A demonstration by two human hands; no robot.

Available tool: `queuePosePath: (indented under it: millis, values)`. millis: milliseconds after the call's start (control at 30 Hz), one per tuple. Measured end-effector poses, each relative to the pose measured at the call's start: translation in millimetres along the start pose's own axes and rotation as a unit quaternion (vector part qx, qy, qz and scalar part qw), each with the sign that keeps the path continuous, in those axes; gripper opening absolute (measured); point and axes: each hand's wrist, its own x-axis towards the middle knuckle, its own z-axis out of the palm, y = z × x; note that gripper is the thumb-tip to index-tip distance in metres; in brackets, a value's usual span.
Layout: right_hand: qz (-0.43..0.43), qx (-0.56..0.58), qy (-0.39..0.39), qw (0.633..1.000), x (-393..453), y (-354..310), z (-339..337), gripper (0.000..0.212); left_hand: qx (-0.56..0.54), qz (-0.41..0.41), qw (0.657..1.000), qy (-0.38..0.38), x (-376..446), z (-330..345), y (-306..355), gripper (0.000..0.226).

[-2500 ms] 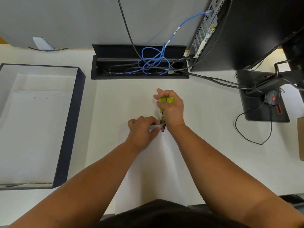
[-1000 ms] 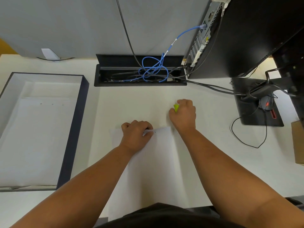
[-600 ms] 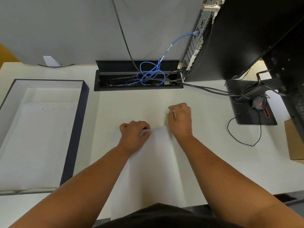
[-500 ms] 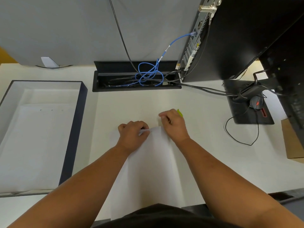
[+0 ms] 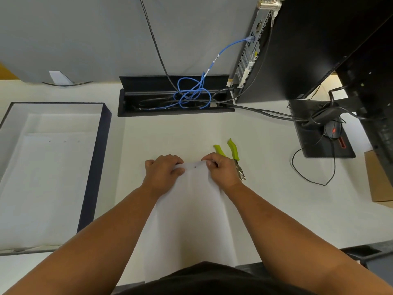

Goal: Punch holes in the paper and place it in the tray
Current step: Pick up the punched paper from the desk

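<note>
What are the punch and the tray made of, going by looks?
Hole punch: bare metal jaws and pivot, grey with a dull shine; handles sleeved in lime-green, probably plastic or rubber, smooth and matte. Tray: likely board or plastic, with thin straight dark navy walls and a flat white inside; the look leaves it open. It already holds punched white paper.

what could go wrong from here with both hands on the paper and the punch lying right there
1. The hole punch lies on the desk touching the right hand; lifting the paper may knock it.
2. Both hands, left hand too, pinch the far edge, so the sheet could crease.
3. Carried left to the tray, the sheet might catch its dark wall.
</note>
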Motion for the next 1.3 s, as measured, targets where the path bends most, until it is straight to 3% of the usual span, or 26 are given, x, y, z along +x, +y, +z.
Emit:
queuePosePath:
  millis: [200,367,500,633,733,867,967,1133,1300]
  values:
    - [0.026,0.035,0.018,0.999,-2.0,-6.6,-2.0,0.021,0.030,-0.023,0.998,0.051,-15.2,-20.4,-41.6,0.014]
    - [0.031,0.029,0.034,0.999,-1.1,-8.6,-0.8,0.021,-0.123,-0.101,0.984,0.076,-28.9,-30.2,-51.3,0.009]
    - [0.038,0.030,0.048,0.998,1.6,-8.6,0.8,0.024,-0.317,-0.184,0.921,0.132,-39.2,-31.0,-36.9,0.010]
    - [0.057,0.040,0.061,0.996,3.2,-9.6,0.1,0.026,-0.417,-0.236,0.871,0.107,-51.5,-23.2,-25.7,0.015]
    - [0.067,0.079,0.067,0.992,1.4,-13.4,1.5,0.023,-0.393,-0.228,0.883,0.116,-52.8,-20.1,-26.2,0.011]
    - [0.136,0.219,0.069,0.964,-8.1,-18.6,9.4,0.017,-0.347,-0.239,0.893,0.156,-50.9,-20.5,-25.0,0.015]
    - [0.217,0.276,0.007,0.936,-16.2,-13.3,10.7,0.029,-0.327,-0.237,0.901,0.156,-51.6,-19.7,-26.6,0.016]
    - [0.236,0.294,-0.134,0.916,-38.6,-16.7,-0.5,0.019,-0.337,-0.239,0.895,0.170,-52.3,-18.6,-27.0,0.016]
    - [0.230,0.242,-0.047,0.941,-40.7,-18.1,8.6,0.015,-0.370,-0.232,0.890,0.132,-56.5,-21.0,-30.1,0.016]
